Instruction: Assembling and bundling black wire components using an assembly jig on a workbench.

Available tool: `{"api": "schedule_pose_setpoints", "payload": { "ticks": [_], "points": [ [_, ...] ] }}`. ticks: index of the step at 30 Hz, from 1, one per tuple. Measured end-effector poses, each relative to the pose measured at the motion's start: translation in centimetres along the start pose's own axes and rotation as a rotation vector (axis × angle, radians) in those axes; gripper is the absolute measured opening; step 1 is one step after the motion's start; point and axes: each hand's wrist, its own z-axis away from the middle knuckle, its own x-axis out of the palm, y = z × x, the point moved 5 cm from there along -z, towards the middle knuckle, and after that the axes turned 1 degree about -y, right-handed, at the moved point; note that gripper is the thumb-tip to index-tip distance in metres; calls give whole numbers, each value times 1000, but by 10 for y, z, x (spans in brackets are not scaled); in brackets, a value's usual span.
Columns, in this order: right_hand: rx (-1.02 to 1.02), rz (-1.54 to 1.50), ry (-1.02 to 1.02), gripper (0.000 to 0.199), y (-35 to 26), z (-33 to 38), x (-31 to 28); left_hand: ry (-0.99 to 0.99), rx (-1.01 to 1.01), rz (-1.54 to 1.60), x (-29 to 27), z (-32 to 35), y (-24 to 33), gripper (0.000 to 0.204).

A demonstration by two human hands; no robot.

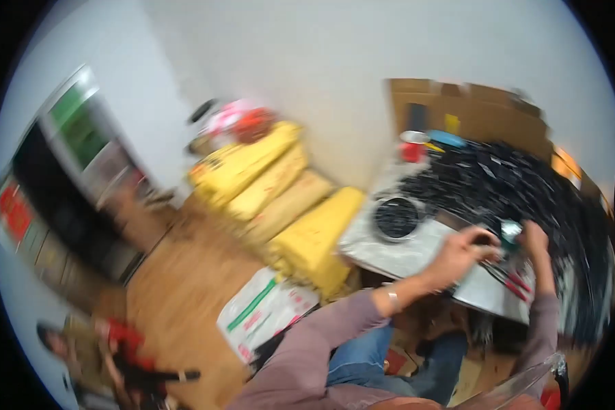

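My left hand is at the near edge of the work table, its fingers curled round something small that blur hides. Just across from it, my right hand has bent fingers beside a small green and silver object; whatever its fingertips grip is too blurred to make out. Below the two hands lies a red-handled tool, perhaps pliers. A large heap of black strips covers the table behind and right of my hands. To the left stands a round container filled with black pieces.
A cardboard sheet stands behind the heap, near a red and white cup and a blue item. Stacked yellow sacks sit left of the table. A white sack lies on the floor. Another person is at lower left.
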Motion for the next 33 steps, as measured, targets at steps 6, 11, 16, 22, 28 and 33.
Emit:
{"api": "schedule_pose_setpoints", "payload": {
  "ticks": [6,11,16,22,28,33],
  "points": [
    [-171,83,99,13,17,-37,31,5,73,145,3,6,8,11],
    [-251,54,222,6,12,-50,25,-34,82,188,-5,2,3,9],
    [-280,106,261,7,18,-50,26,-30,97,215,-9,-1,-5,10],
    [-222,237,275,9,28,-49,39,-16,128,193,-9,6,-11,14],
    [-187,210,140,10,42,-24,34,-32,65,205,4,3,-12,17],
    [-184,210,108,9,-25,-26,-11,-23,184,113,-13,4,-7,20]
  ]
}}
